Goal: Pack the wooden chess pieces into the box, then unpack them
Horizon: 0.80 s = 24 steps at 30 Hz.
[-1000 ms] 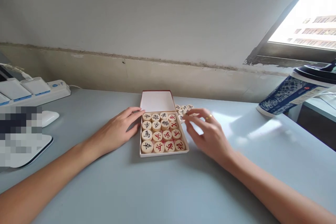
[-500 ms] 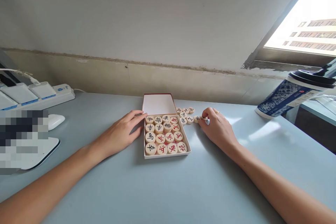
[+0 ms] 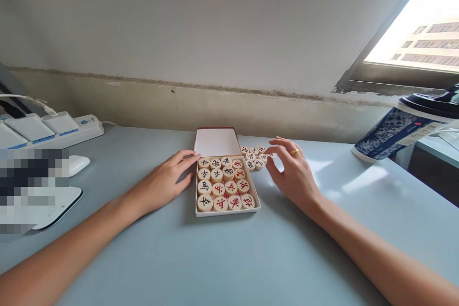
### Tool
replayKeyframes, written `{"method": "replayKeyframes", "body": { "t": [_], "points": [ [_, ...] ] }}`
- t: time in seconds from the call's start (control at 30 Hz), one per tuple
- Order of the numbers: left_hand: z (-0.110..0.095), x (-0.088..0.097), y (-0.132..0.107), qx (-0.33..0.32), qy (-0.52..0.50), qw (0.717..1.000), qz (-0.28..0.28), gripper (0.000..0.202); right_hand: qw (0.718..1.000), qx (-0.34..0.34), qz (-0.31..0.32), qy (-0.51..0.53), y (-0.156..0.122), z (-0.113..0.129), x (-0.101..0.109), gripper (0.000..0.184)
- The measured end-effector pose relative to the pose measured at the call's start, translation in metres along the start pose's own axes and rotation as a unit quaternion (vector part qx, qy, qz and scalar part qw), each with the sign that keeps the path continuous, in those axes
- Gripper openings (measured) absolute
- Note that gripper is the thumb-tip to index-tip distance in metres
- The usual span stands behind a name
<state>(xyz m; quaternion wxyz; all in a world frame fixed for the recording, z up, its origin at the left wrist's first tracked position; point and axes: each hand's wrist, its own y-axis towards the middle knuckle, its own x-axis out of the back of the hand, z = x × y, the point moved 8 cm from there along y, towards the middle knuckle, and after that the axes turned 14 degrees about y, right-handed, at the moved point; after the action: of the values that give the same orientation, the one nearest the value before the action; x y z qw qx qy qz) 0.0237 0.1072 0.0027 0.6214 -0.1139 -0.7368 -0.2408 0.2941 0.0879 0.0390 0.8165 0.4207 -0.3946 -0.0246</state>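
Note:
A shallow white box (image 3: 228,213) holds rows of round Chinese chess pieces (image 3: 218,189) with black or red characters. Its lid (image 3: 217,141) lies tipped back behind it. My left hand (image 3: 165,177) rests flat on the desk, fingers stretched out, fingertips touching the box's left rim near its back corner. To the right of the lid, several loose Chinese chess pieces (image 3: 250,166) with black characters sit close together. My right hand (image 3: 293,167) hovers at the right end of that group, thumb and fingers apart; its fingers partly cover a piece there.
On the right stands a blue-patterned paper cup (image 3: 389,134) with a dark lid. At the left are a power strip (image 3: 88,125) with plugged-in chargers, a white mouse (image 3: 78,165) and a blurred-out area. A wall (image 3: 215,110) borders the desk (image 3: 222,258) at the back.
My right hand has opened from its pinch and shifted slightly left. The loose pieces at the right end now sit closer to the group. My left hand stays at the box.

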Motion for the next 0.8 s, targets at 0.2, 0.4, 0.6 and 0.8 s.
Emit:
{"method": "replayKeyframes", "body": {
  "t": [0.2,0.4,0.6,0.8],
  "points": [
    [-0.003,0.002,0.000,-0.001,0.004,1.000,-0.006,0.047,0.960,0.183,0.180,0.112,-0.015,0.087,-0.026,0.026],
    [-0.003,0.004,-0.001,-0.008,0.006,1.000,-0.015,0.046,0.941,0.145,0.279,0.123,-0.021,0.088,-0.041,0.045],
    [-0.009,0.002,-0.001,-0.009,0.019,1.000,-0.005,0.047,0.960,0.133,0.234,0.082,-0.017,0.081,-0.036,0.044],
    [0.031,0.036,-0.001,0.070,0.078,0.994,0.016,0.061,0.959,0.113,0.241,0.094,-0.016,0.077,-0.038,0.044]
  ]
}}
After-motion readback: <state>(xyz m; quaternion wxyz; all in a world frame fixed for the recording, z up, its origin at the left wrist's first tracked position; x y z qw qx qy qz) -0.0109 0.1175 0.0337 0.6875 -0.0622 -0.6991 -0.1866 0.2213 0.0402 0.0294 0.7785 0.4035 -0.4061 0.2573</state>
